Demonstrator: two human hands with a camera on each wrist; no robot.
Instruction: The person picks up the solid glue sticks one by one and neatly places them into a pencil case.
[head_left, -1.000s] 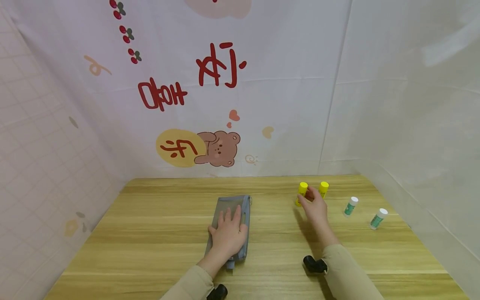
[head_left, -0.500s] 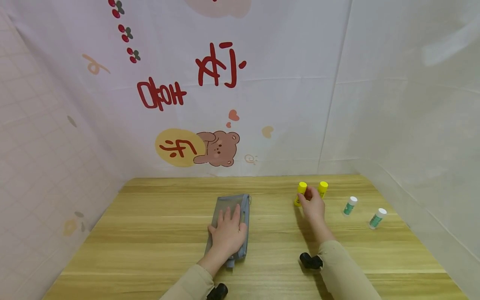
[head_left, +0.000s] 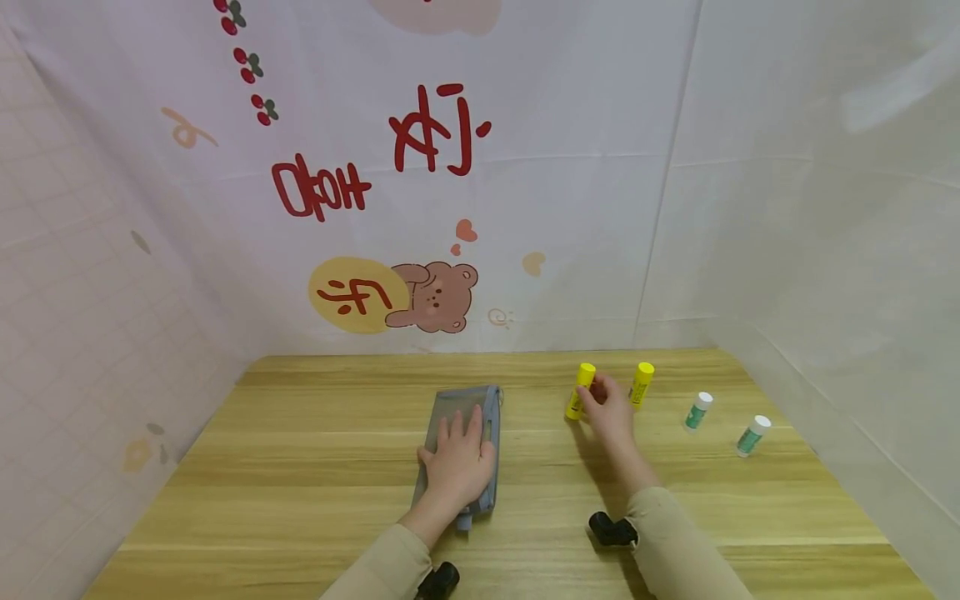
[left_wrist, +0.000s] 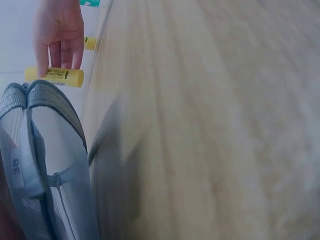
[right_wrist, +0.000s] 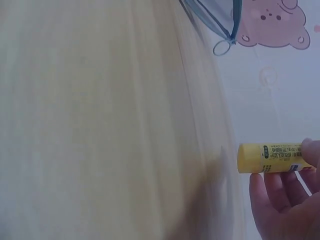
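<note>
My left hand [head_left: 457, 458] lies spread, fingers extended, on top of a grey-blue zippered mesh pouch [head_left: 448, 405]. In the left wrist view, the pouch [left_wrist: 70, 155] shows its zipped end and a "3B" tag. To the right of it, my right hand [head_left: 611, 417] pinches an upright yellow glue stick [head_left: 585, 377] between thumb and fingers. The right wrist view shows printed text on that glue stick [right_wrist: 272, 158], with the thumb on one side and fingers on the other. A second yellow glue stick [head_left: 642, 383] stands just behind the right hand.
Two white-capped glue sticks with green labels stand farther right, one nearer [head_left: 753, 437] and one farther back [head_left: 698, 412]. The wooden table [head_left: 300, 475] ends at a printed white cloth backdrop [head_left: 570, 208]. Cloth also hangs along both sides.
My right hand has moved left with the yellow glue stick, away from the second yellow one. My left hand has stayed on the pouch.
</note>
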